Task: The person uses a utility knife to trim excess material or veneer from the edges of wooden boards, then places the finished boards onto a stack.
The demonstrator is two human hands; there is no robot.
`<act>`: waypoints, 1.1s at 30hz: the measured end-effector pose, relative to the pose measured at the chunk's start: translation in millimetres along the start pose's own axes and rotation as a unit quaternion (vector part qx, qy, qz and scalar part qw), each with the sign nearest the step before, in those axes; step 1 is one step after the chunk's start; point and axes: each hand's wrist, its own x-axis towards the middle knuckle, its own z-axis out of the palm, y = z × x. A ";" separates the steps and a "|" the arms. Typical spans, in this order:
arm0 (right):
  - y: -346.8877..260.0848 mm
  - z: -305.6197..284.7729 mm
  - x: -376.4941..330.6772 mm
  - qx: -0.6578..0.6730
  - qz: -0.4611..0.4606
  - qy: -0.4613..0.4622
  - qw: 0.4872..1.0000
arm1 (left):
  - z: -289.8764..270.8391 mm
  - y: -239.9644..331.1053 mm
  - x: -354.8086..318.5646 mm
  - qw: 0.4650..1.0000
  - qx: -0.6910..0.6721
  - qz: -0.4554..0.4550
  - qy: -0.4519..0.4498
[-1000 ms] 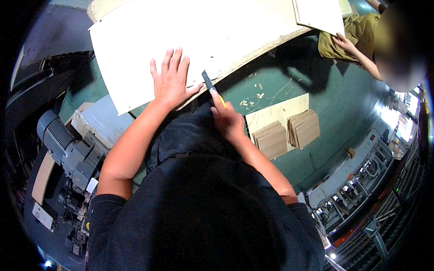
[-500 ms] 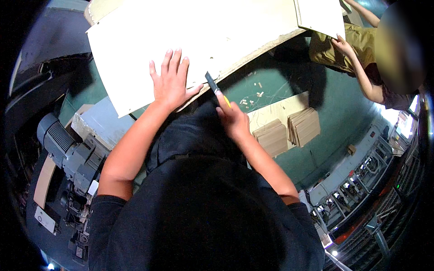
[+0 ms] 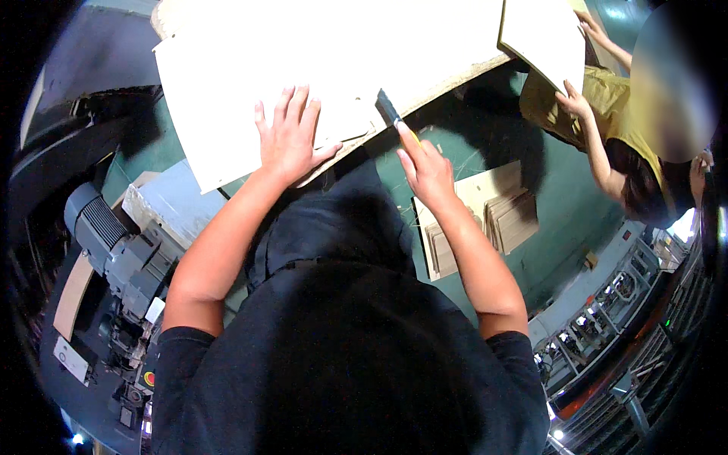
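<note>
- Pressing flat on the pale, smooth board at upper centre of the frame: left hand, fingers spread.
- Gripping a thin yellow-handled knife at the board's rough lower edge: right hand, fingers wrapped tight.
- Lying at right of centre on the green floor: stacked flat brown wooden pieces.

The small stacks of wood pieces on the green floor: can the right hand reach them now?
Probably not at once: the right hand holds a knife at the pale sheet, and the stacks lie lower.
</note>
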 end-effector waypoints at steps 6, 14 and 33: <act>-19.7 8.4 -31.1 0.090 0.024 -0.024 0.995 | 2.9 -12.5 -7.8 0.998 0.013 0.059 0.002; -28.6 15.3 -28.7 0.166 0.111 0.035 0.979 | 1.0 -35.0 -22.1 0.993 0.031 0.111 -0.023; -101.1 27.6 39.3 0.250 0.159 -0.017 0.955 | -5.8 -106.0 -63.9 0.966 0.024 0.256 -0.005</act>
